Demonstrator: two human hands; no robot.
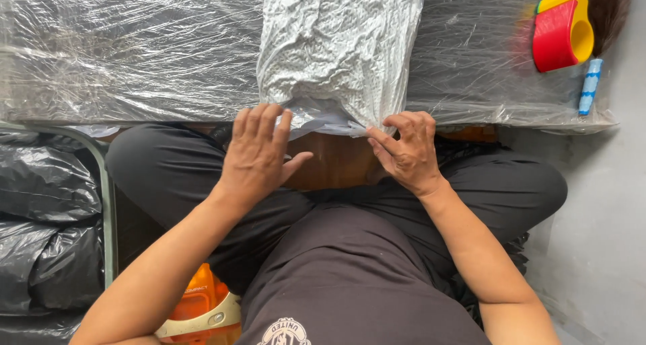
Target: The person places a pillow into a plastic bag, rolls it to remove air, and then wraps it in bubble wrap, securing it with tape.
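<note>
1. The left hand [258,150] is held flat with the fingers together and extended; its fingertips are laid on the near left corner of the bag [336,49], and the thumb is stuck out toward 3 o'clock.
2. The right hand [406,150] is curled, and the near right corner of the bag's edge is pinched between thumb and fingers.
3. The bag lies at 12 o'clock from both hands, touching each; neither hand is clearly nearer, since one corner is met by each.
4. Its long axis runs from 6 to 12 o'clock, away from the person and out of view at the top.
5. The bag is seen as a crumpled white plastic sack with a fine grey fleck, wrinkled all over, its near edge hanging just past the table rim above the lap.
6. The table [121,56] beneath is wrapped in clear, shiny plastic film over a dark top.
7. At 2 o'clock, well apart, a red and yellow dustpan [562,32] and a brush [599,42] with dark bristles are lying on the table.
8. At 8 o'clock, black bags [47,217] are piled, and an orange appliance [202,311] is seen near the left elbow.
</note>
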